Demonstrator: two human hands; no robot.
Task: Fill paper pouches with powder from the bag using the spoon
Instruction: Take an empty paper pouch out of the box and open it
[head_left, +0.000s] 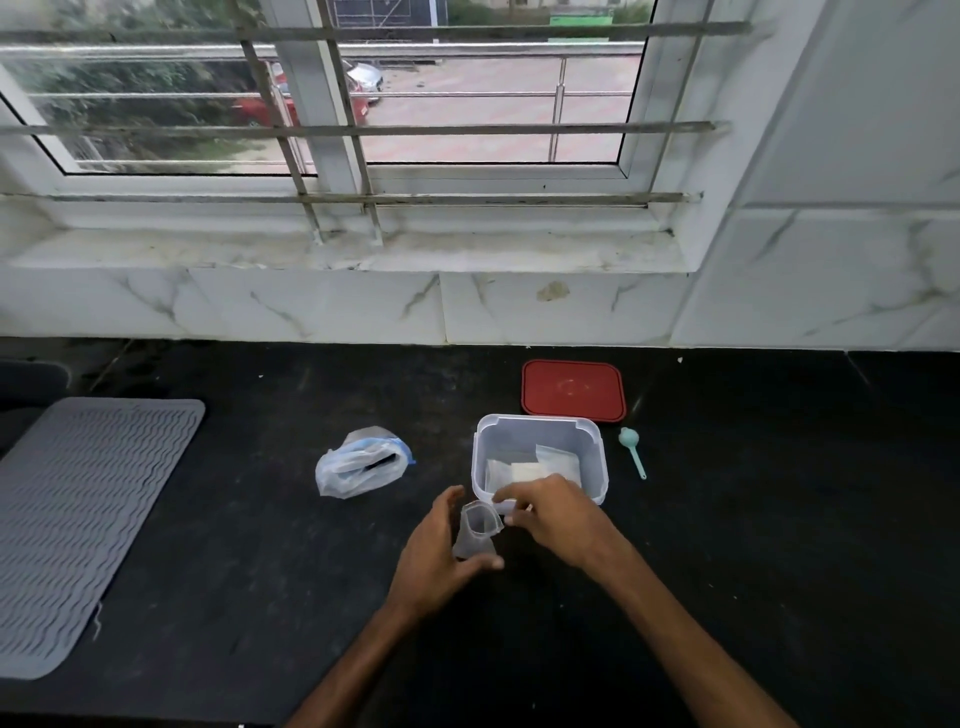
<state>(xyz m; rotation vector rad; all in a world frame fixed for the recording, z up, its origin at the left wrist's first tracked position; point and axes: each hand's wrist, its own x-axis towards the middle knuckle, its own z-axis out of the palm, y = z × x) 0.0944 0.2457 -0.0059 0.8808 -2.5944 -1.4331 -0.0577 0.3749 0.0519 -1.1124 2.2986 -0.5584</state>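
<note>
A small translucent paper pouch (477, 535) stands on the black counter with its mouth spread wide. My left hand (434, 556) cups its left side and base, thumb against the bottom. My right hand (553, 517) pinches the pouch's right rim with its fingertips. Just behind sits a clear plastic box (540, 460) with several flat pouches in it. The plastic bag of powder (361, 465) lies slumped to the left of the box. A pale green spoon (632, 451) rests on the counter to the right of the box, bowl pointing away.
A red lid (573, 389) lies flat behind the box near the wall. A grey ribbed mat (78, 525) covers the counter's left side. A marble-tiled wall and a barred window rise behind the counter.
</note>
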